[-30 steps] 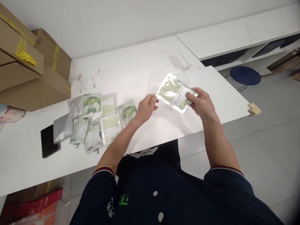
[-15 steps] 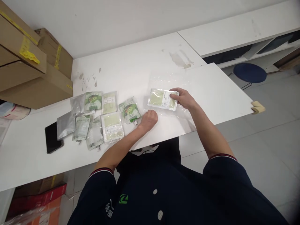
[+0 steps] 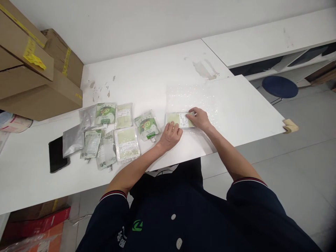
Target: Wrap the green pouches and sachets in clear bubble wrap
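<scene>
A pale green sachet with a white label (image 3: 183,119) lies on a clear bubble-wrap sheet (image 3: 191,96) near the table's front edge. My right hand (image 3: 200,119) grips the sachet's right end, thumb on top. My left hand (image 3: 171,135) rests at its lower left edge, fingers bent and close together; what is under the fingertips is hidden. Just left of my left hand lies a green kiwi-print spout pouch (image 3: 147,126). Further left are two wrapped pale green sachets (image 3: 127,144), several green spout pouches (image 3: 105,113) and a silver pouch (image 3: 72,141).
A black phone (image 3: 58,155) lies at the left, partly beneath the silver pouch. Cardboard boxes (image 3: 60,92) are stacked at the back left. On the right are a yellowish corner guard (image 3: 290,126) on the table corner and a blue stool (image 3: 280,86).
My right hand has lowered the sachet toward me onto the bubble wrap. My left hand has moved slightly right, and its fingers have come to the sachet's edge.
</scene>
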`<state>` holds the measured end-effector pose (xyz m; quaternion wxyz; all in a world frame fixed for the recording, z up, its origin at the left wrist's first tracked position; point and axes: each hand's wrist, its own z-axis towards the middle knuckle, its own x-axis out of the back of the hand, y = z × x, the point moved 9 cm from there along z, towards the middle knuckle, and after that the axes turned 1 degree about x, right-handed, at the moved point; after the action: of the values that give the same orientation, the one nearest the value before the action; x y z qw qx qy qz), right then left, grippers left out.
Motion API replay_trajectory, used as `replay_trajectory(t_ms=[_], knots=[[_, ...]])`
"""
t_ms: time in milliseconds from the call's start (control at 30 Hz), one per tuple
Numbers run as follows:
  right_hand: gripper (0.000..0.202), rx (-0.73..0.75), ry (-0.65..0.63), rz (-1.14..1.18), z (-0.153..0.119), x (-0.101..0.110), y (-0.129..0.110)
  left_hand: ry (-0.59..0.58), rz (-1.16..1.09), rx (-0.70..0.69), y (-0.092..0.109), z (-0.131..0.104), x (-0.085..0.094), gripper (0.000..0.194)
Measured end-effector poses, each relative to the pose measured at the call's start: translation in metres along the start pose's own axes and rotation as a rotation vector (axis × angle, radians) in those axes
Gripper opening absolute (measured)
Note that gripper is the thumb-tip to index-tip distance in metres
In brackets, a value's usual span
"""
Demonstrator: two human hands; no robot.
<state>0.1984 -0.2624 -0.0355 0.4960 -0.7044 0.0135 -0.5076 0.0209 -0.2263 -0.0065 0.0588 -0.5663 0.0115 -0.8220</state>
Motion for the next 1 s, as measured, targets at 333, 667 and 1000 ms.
replay_trajectory(t_ms=[333, 667, 1000], knots=[[0.047, 0.431, -0.507, -0.355, -0.079, 0.017, -0.068, -0.01, 0.044, 0.01, -0.009, 0.026, 0.038, 0.03], [0.016, 0.228, -0.648, -0.5, 0.021, 0.013, -0.067, 0.269, -0.12, 0.27, -0.063, 0.047, 0.061, 0.026], [0.026, 0.093, -0.551, -0.777, 0.034, -0.004, -0.042, -0.321, -0.131, 0.096, -0.031, 0.017, -0.021, 0.058]])
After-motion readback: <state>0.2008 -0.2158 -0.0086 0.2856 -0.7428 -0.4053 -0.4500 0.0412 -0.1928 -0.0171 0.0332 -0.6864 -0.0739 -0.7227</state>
